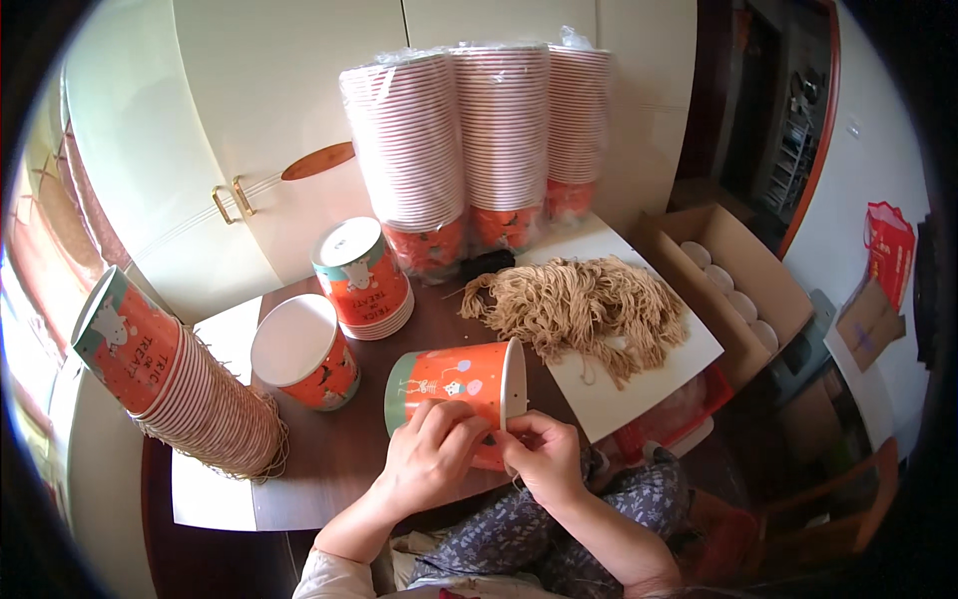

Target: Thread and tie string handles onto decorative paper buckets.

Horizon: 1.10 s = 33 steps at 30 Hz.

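Observation:
An orange-and-green printed paper bucket (454, 374) lies tilted on its side at the table's near edge, its white rim facing right. Curled over its near wall, my left hand (431, 449) grips it close to the rim. My right hand (541, 454) pinches at the rim, thumb toward the left fingertips; what lies between its fingers is hidden. A small dark hole shows inside the rim, and what looks like a thin strand hangs below my right hand. Tan twine strands (589, 309) lie heaped on a white board (654, 384) to the right.
Left stand a leaning stack of buckets (190, 384) with twine around its lower end, a single bucket (304, 349) and a short upturned stack (361, 280). Behind rise three plastic-wrapped stacks (499, 140). A cardboard box (689, 299) holding white round items sits right, above a red container (679, 414).

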Available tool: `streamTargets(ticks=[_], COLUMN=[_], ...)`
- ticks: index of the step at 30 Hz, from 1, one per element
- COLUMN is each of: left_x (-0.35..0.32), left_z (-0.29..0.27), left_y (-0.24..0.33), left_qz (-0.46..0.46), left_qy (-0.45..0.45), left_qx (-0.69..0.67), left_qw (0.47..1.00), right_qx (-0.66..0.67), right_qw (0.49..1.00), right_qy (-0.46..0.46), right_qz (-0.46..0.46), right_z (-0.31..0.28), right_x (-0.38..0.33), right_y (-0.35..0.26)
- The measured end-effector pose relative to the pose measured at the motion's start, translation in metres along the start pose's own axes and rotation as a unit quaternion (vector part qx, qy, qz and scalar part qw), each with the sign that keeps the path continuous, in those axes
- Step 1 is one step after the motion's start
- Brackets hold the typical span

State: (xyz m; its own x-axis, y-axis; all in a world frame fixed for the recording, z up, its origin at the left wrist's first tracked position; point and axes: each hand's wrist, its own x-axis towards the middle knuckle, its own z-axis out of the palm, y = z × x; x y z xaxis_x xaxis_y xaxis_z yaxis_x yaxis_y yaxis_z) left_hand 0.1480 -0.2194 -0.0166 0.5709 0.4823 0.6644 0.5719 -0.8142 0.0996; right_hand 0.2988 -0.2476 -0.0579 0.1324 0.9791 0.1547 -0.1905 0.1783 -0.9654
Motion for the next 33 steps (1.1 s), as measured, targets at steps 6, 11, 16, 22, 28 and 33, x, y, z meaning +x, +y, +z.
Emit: streamTargets(ticks=[6,11,16,22,28,33], left_x=[0.004,0.001,-0.005,-0.009,-0.012,-0.012], left_z=[0.000,0.005,0.004,0.002,0.005,0.014], left_y=[0.001,-0.007,-0.008,-0.014,-0.014,-0.017], left_qz=[0.011,0.001,-0.029,-0.060,-0.226,-0.198], left_qy=[-0.058,-0.037,-0.030,0.000,0.013,0.005], left_qx=[0.043,0.006,-0.051,-0.206,-0.589,-0.633], left_qw=[0.997,0.999,0.998,0.977,0.776,0.748], right_qx=[-0.012,-0.004,-0.038,-0.138,-0.334,-0.530], right_qw=[1.000,0.999,0.997,0.987,0.911,0.764], right_qy=[-0.012,-0.040,-0.053,-0.044,-0.045,-0.068], right_qz=[0.008,0.016,0.030,-0.075,-0.238,-0.360], right_z=[-0.003,-0.005,-0.008,-0.010,-0.016,-0.006], right_x=[0.001,0.003,0.003,0.005,0.017,0.018], right_y=[0.004,0.004,0.004,-0.003,-0.035,-0.055])
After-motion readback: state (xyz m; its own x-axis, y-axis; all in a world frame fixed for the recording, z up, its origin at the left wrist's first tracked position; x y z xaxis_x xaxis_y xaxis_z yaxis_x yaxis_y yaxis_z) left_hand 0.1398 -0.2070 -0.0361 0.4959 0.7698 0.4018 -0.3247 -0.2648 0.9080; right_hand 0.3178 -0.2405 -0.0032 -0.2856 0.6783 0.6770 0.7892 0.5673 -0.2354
